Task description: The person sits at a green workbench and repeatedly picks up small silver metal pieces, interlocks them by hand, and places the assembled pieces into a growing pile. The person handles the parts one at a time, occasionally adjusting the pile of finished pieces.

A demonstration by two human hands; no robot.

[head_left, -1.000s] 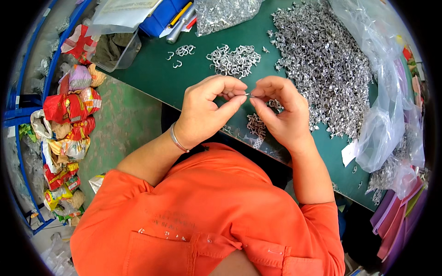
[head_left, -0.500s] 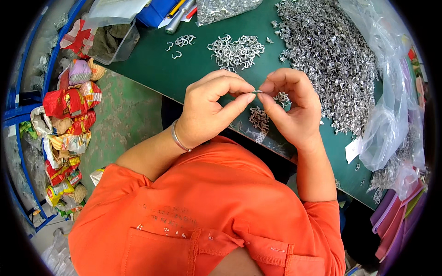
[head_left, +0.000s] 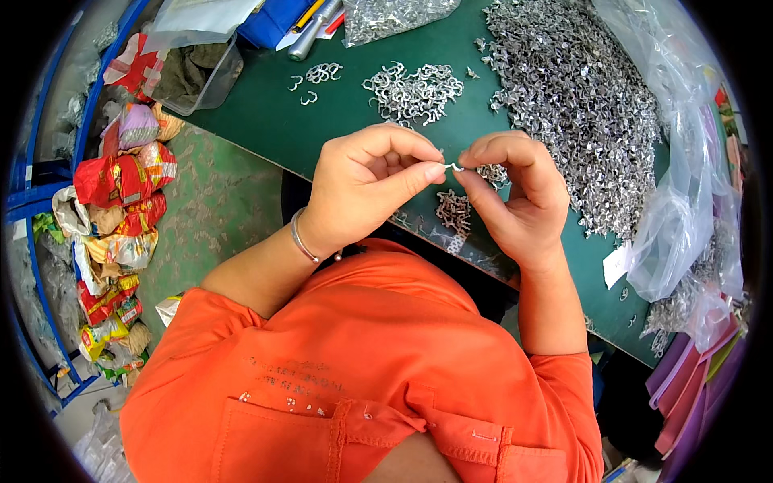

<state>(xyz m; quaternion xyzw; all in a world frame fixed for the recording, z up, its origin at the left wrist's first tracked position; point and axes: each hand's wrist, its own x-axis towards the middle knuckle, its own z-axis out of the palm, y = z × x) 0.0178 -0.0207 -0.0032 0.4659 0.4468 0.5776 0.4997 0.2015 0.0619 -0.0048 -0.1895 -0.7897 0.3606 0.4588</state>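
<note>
Thumb and forefinger of my left hand [head_left: 366,181] pinch one end of a small, curved, silvery metal clip [head_left: 453,167]. My right hand [head_left: 519,189] is closed on its other end, thumb against fingertips. Only the bent middle of the clip shows between the two hands. On the green table [head_left: 278,113] beyond my hands lies a heap of similar curved clips [head_left: 412,92], with a few more clips [head_left: 324,72] to its left. A brownish cluster of small parts [head_left: 453,209] sits just below my fingers, and another small pile [head_left: 493,175] is partly hidden behind my right hand.
A large mound of small grey metal parts [head_left: 572,113] covers the table's right, bordered by clear plastic sheeting [head_left: 676,217]. Farther back are a bag of parts [head_left: 394,20] and a metal-handled tool [head_left: 314,30]. At left stand a plastic tub [head_left: 217,84] and a blue rack [head_left: 84,133].
My fingertips have drawn slightly apart, so more of the clip shows between them. My right hand has shifted a little to the right and toward me.
</note>
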